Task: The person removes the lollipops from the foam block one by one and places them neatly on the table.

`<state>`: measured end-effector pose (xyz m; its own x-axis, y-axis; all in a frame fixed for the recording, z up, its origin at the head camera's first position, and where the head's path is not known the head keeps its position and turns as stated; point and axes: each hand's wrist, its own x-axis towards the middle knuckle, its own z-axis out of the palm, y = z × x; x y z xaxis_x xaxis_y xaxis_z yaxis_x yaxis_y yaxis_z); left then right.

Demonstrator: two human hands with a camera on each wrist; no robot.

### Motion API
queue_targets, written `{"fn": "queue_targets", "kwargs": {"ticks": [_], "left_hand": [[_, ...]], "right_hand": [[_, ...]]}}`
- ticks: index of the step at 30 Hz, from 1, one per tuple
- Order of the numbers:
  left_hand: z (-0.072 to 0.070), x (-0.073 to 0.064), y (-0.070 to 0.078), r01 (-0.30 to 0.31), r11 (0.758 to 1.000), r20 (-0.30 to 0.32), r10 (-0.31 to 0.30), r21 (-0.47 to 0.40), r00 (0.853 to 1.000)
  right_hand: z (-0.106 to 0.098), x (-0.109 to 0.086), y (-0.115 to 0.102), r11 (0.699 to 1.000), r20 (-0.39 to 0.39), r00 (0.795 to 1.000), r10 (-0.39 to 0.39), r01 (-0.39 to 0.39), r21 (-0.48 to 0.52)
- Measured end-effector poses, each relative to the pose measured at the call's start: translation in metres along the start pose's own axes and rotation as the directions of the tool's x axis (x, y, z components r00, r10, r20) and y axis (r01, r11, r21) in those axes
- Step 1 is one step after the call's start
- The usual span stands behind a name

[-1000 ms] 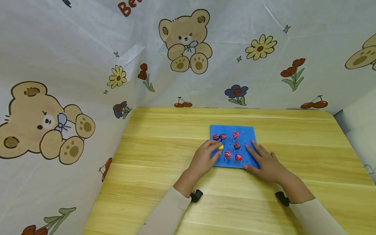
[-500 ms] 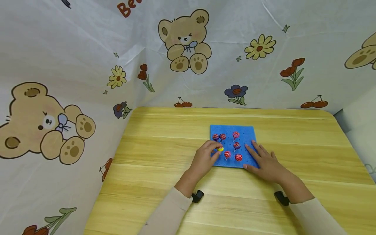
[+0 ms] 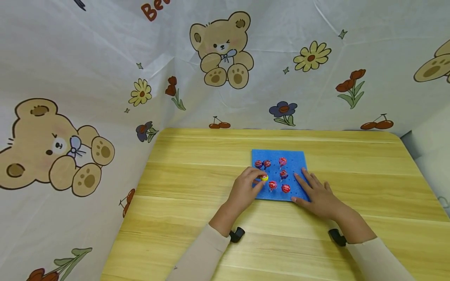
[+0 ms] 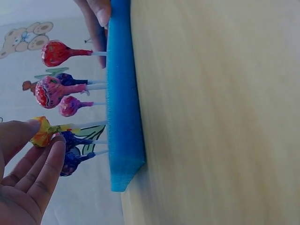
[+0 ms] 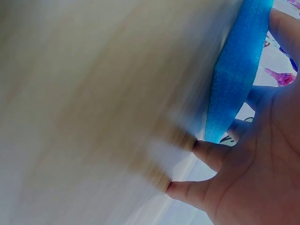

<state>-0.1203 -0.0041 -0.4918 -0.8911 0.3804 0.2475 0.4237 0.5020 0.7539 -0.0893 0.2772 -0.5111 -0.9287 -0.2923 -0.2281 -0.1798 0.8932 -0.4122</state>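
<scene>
My left hand pinches a yellow-wrapped lollipop between thumb and fingers. Its white stick meets the top face of a thick blue foam board, slightly tilted. Other lollipops stand upright in the board: a red one, a pink-and-red one, a small pink one and several dark blue ones, partly behind my fingers. On the board's right side lies my right hand, fingers spread. In the right wrist view two of its fingertips touch the table beside the foam.
The board lies on a wood-grain table. Small holes dot its upper face between the lollipops. A white curtain printed with bears and flowers hangs at the table's back and left edges. Black straps with cameras circle both wrists.
The yellow lollipop has sunk slightly toward the board in my left hand. My right hand keeps its place on the board's right side.
</scene>
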Motion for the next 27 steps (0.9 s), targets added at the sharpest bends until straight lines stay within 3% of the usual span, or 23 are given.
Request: {"fn": "queue_targets", "kwargs": {"ticks": [14, 27], "left_hand": [[-0.018, -0.002, 0.011, 0.011, 0.999, -0.046, -0.013, -0.045, 0.999], [-0.032, 0.000, -0.005, 0.036, 0.994, -0.095, -0.046, -0.106, 0.994]], "right_hand": [[-0.001, -0.001, 0.000, 1.000, 0.005, 1.000, -0.010, 0.010, 0.015], [-0.002, -0.001, -0.003, 1.000, 0.010, 1.000, -0.009, 0.009, 0.010]]}}
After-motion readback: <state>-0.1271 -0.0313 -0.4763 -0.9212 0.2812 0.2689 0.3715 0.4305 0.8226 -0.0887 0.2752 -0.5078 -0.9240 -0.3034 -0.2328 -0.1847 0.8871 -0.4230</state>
